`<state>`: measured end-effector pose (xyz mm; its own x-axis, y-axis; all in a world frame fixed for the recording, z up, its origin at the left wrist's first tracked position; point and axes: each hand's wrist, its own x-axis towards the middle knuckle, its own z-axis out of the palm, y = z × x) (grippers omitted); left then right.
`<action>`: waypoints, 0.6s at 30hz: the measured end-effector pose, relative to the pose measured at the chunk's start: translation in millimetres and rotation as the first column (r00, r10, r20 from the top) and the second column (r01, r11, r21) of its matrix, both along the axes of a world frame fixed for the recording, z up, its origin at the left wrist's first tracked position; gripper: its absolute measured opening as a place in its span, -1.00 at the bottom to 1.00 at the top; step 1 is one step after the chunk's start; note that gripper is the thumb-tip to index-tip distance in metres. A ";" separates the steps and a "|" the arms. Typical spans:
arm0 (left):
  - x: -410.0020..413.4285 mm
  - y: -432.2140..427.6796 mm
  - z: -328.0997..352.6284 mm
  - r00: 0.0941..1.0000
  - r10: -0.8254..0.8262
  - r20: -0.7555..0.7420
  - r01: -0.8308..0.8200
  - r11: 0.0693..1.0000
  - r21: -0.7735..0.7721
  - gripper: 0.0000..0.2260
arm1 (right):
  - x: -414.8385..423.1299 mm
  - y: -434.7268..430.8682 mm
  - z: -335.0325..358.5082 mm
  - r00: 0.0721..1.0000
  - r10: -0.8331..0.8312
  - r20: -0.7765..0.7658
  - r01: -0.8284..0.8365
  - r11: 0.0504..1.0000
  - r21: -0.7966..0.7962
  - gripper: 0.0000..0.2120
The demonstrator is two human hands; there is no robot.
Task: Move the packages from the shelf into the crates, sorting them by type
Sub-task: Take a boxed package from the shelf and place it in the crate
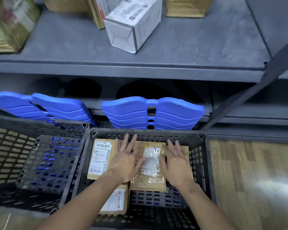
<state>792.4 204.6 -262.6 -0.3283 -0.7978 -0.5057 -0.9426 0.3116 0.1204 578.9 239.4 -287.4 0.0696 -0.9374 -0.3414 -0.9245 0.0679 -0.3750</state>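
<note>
Two black plastic crates stand on the floor below the shelf. The right crate (204,163) holds brown padded envelopes. One envelope with a white label (101,156) lies at its left, another (116,203) near its front. On top lies a taped brown envelope (150,180). My left hand (125,161) and my right hand (176,163) hover flat over this top envelope, fingers straight and spread, one at each side of it. The left crate (32,163) holds no packages. On the grey shelf (189,47) stand a white box (133,25) and brown packages (188,7).
A greenish box (8,25) stands at the shelf's far left, blurred. Stacks of blue plastic lids (153,113) lean under the shelf behind the crates. A grey diagonal shelf post (256,90) runs at the right. Wooden floor (253,180) lies right of the crates.
</note>
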 end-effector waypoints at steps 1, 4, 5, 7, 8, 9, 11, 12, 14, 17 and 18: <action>3.4 -1.5 9.9 1.000 0.006 -0.002 -0.006 1.000 -0.013 0.07 | 3.9 -5.0 14.6 0.997 0.064 -0.041 -0.064 0.998 -0.003 -0.43; 17.7 -6.8 39.8 1.000 0.027 -0.010 -0.027 0.997 -0.076 0.05 | 14.0 -17.7 57.4 0.981 0.138 -0.136 -0.159 0.975 -0.155 -0.42; 22.8 -8.8 49.4 1.000 0.028 -0.001 -0.028 0.995 -0.094 0.05 | 17.9 -21.5 68.0 0.972 0.161 -0.169 -0.188 0.968 -0.163 -0.43; 31.3 -13.1 70.2 0.999 0.031 0.011 -0.030 0.991 -0.133 0.07 | 24.3 -28.9 89.2 0.964 0.182 -0.196 -0.211 0.967 -0.140 -0.38; 35.4 -14.5 80.3 0.999 0.037 0.007 -0.036 0.987 -0.154 0.08 | 27.5 -31.5 100.9 0.966 0.180 -0.187 -0.206 0.970 -0.128 -0.33; 39.2 -15.5 89.6 0.999 0.044 0.004 -0.042 0.984 -0.173 0.11 | 30.4 -34.1 113.0 0.966 0.179 -0.186 -0.204 0.970 -0.129 -0.27; 47.2 -15.5 105.3 0.999 0.050 0.005 -0.048 0.980 -0.193 0.14 | 35.8 -37.8 129.5 0.966 0.176 -0.188 -0.205 0.967 -0.151 -0.15; 51.1 -15.3 111.8 0.998 0.056 -0.005 -0.056 0.978 -0.199 0.14 | 38.8 -38.2 137.4 0.968 0.171 -0.184 -0.200 0.967 -0.158 -0.11; 56.5 -16.5 124.6 0.997 0.069 -0.033 -0.075 0.975 -0.212 0.12 | 44.3 -39.4 151.5 0.976 0.150 -0.159 -0.178 0.968 -0.178 -0.10; 62.8 -19.8 140.6 0.995 0.087 -0.053 -0.097 0.968 -0.231 0.11 | 49.9 -43.9 163.6 0.984 0.118 -0.130 -0.142 0.971 -0.193 -0.31; 64.6 -22.0 145.3 0.994 0.093 -0.062 -0.105 0.966 -0.236 0.11 | 51.9 -45.9 166.1 0.987 0.109 -0.114 -0.131 0.970 -0.205 -0.37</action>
